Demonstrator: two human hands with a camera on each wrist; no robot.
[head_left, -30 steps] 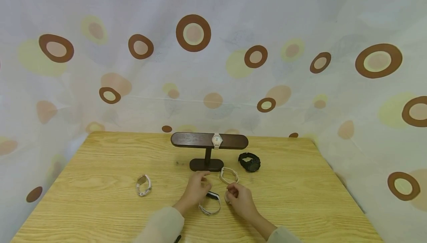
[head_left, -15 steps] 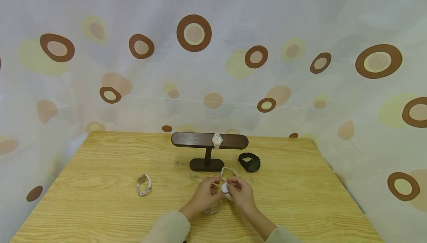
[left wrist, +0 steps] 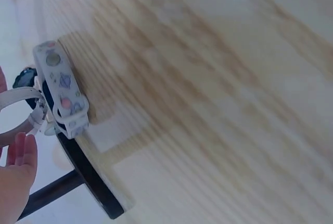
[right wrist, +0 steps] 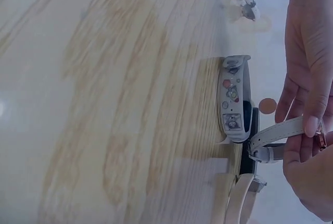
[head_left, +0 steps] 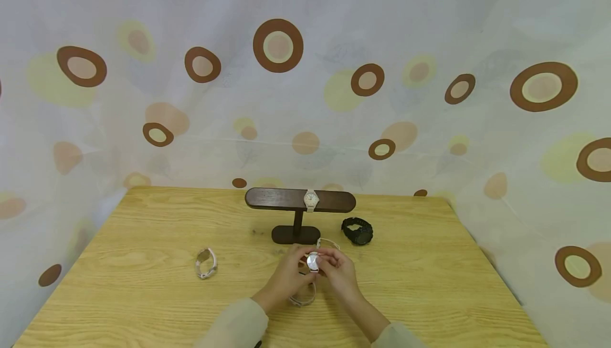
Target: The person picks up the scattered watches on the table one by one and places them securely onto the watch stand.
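Observation:
Both hands hold a wristwatch (head_left: 312, 261) with a round, pale dial in front of the watch stand. My left hand (head_left: 286, 273) grips it from the left, and my right hand (head_left: 340, 275) pinches it from the right. Its white strap (right wrist: 278, 131) forms a buckled loop, with the left thumb lying on it in the right wrist view. Below the hands lies a fitness band (head_left: 304, 301) on the table; its white strap (left wrist: 63, 88) carries cartoon prints. A cream-strapped band (head_left: 330, 242) sits just behind the right hand, partly hidden.
A dark wooden T-shaped watch stand (head_left: 267, 199) bears a pale wristwatch (head_left: 311, 199) right of its middle. Beside its base lies a black sports watch (head_left: 359, 232). Another pale watch (head_left: 206, 263) is off to the left on the wooden table (head_left: 143, 295). A patterned cloth hangs behind.
My right hand has lifted the wristwatch and brought it left and upward. The left hand has come up beside it and taken hold too.

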